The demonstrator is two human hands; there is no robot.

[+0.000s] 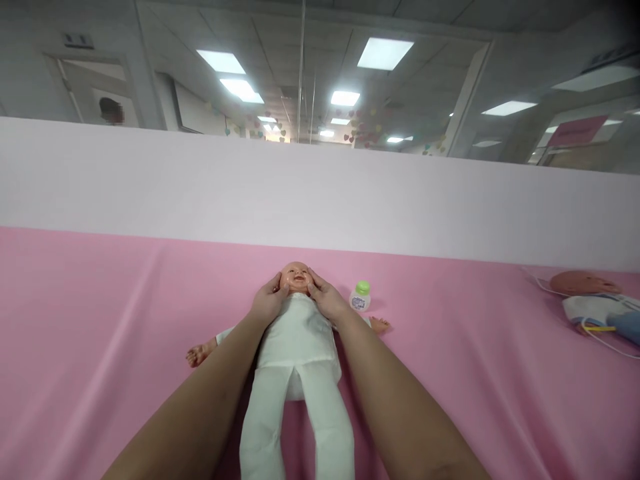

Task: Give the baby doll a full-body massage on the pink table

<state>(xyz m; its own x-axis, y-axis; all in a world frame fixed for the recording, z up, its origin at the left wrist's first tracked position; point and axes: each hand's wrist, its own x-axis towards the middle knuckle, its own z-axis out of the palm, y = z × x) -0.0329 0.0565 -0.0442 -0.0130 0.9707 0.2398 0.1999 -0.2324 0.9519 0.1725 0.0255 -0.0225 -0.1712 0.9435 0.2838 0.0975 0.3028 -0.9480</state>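
Two bare hands cup the head of a baby doll [299,333] that lies on its back in the middle of the pink sheet [100,333]; the left hand [269,301] presses against the left cheek, fingers spread and laid flat along the side of the head, thumb near the chin; the right hand [326,298] mirrors it on the right cheek, fingers likewise spread and resting on the face, gripping nothing, only holding the head between the palms. Both forearms run up from the near edge and pass over the doll's white legs; the doll wears a white suit, its arms flung out to either side, bare hands showing on the sheet left and right of the body; its head points toward the far side. Just to the right of the head, near the right hand yet not touching it, stands a small white bottle [360,297] with a green cap. Far off at the right edge lies a second doll [590,297], with a thin white cord [607,343] looping around it. Behind the sheet rises a pale wall panel [320,193].
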